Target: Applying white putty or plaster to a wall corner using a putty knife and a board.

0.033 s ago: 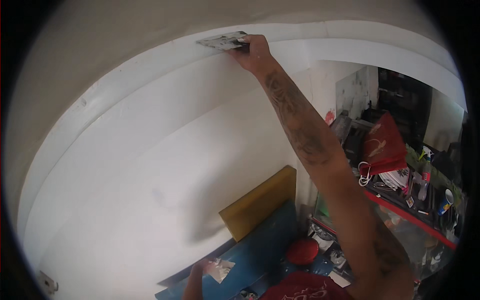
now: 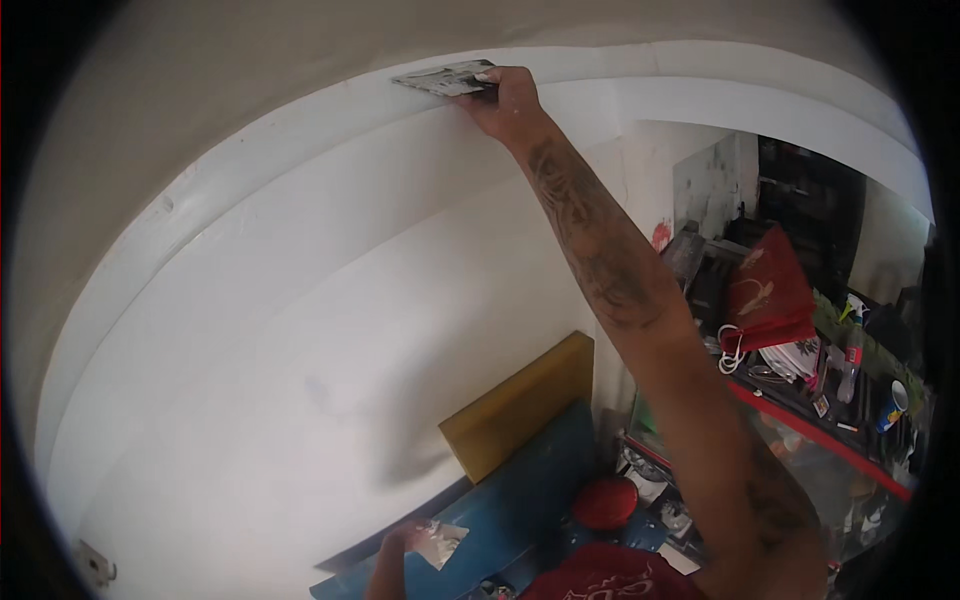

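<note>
My right hand (image 2: 512, 100), at the end of a raised, tattooed arm, is closed round the dark handle of a wide putty knife (image 2: 440, 79). The knife's blade, smeared with white and grey, lies against the white moulding (image 2: 330, 112) where wall and ceiling meet. Low down, near the bottom edge, my left hand (image 2: 405, 535) grips a small flat plate (image 2: 443, 547) with white paste on it. How its fingers hold the plate is partly hidden. Behind both hands is the white wall (image 2: 250, 350), with the arm's soft shadow on it.
A yellow panel (image 2: 520, 405) and a blue panel (image 2: 500, 520) lean at the wall's foot, by a red round object (image 2: 605, 502). At the right, a glass case with a red edge (image 2: 820, 435) bears a red bag (image 2: 770, 290), a bottle (image 2: 850, 368) and a blue can (image 2: 892, 408).
</note>
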`<state>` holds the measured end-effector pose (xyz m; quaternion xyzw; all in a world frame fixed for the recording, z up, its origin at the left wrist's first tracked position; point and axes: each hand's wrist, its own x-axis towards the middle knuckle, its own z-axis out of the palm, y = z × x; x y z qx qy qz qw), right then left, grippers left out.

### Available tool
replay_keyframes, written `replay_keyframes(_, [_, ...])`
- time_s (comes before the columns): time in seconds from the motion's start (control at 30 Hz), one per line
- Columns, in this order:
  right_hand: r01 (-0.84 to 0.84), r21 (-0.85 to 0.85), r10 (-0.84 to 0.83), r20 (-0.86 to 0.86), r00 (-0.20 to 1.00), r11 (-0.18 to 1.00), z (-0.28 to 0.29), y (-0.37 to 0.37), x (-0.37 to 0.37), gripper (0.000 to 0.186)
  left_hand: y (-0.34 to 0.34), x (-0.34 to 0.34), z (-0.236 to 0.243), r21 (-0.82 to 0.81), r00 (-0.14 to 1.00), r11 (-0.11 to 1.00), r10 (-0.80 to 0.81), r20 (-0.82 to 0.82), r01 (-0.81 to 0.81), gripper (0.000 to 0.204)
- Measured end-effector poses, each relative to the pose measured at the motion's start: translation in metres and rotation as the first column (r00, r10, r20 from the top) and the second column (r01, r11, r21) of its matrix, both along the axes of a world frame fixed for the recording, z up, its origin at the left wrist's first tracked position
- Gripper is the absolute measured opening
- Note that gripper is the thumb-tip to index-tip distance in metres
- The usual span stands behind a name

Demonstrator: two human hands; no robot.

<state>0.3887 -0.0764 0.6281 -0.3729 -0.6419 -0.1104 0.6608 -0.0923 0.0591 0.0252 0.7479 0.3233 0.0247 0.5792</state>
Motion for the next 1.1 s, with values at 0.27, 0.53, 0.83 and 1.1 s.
replay_keyframes(0.27, [-0.532, 0.137, 0.547, -0.289, 0.786, 0.836, 0.018, 0.059, 0.005, 0.030, -0.041, -0.066, -0.016, -0.761, 0.902, 0.524, 0.391, -0.184, -0.382, 0.028])
replay_keyframes(0.53, [-0.786, 0.445, 0.809, -0.577, 0.114, 0.428, 0.037, 0.029, -0.006, 0.027, -0.063, -0.049, 0.016, -0.648, 0.882, 0.640, 0.459, -0.107, -0.412, 0.030])
replay_keyframes(0.83, [-0.326, 0.097, 0.337, -0.389, 0.857, 0.940, 0.025, -0.039, -0.003, 0.017, -0.056, -0.023, 0.040, -0.663, 0.880, 0.605, 0.437, -0.185, -0.440, 0.030])
replay_keyframes(1.1, [0.201, 0.268, -0.163, -0.155, 0.974, 0.942, 0.003, -0.108, -0.026, 0.015, -0.017, -0.036, 0.018, -0.360, 0.964, 0.895, 0.226, -0.143, -0.263, 0.032])
